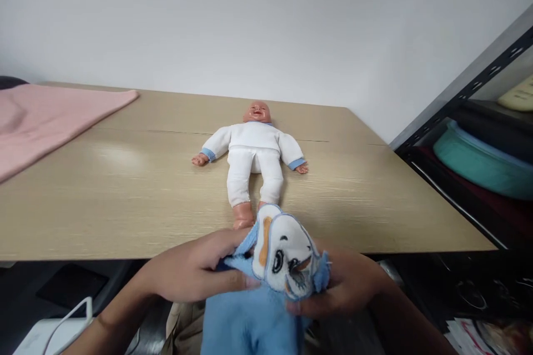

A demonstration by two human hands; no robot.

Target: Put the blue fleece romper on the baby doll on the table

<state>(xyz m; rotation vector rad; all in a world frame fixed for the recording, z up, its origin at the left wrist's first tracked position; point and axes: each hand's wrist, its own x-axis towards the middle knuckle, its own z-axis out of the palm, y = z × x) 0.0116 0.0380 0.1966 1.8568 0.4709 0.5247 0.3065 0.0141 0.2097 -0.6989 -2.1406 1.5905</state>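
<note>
Light blue doll overalls (250, 316) with a white embroidered animal-face bib are held up at the table's near edge, their lower part hanging over my lap. My left hand (194, 269) grips the left side of the bib, thumb on the front and fingers behind the cloth. On the other side, my right hand (343, 283) pinches the garment beside the bib. The bib is bent and creased near the right hand. Beyond it a baby doll (255, 144) lies on its back, arms spread, in a white top and trousers with blue cuffs. The bib hides one of its feet.
The wooden table (137, 205) runs back to a white wall. A pink cloth (50, 116) covers its far left part. At the right stands a dark shelf (453, 183) with a teal basin (478, 161). A white device (54, 335) with a cable is at the lower left.
</note>
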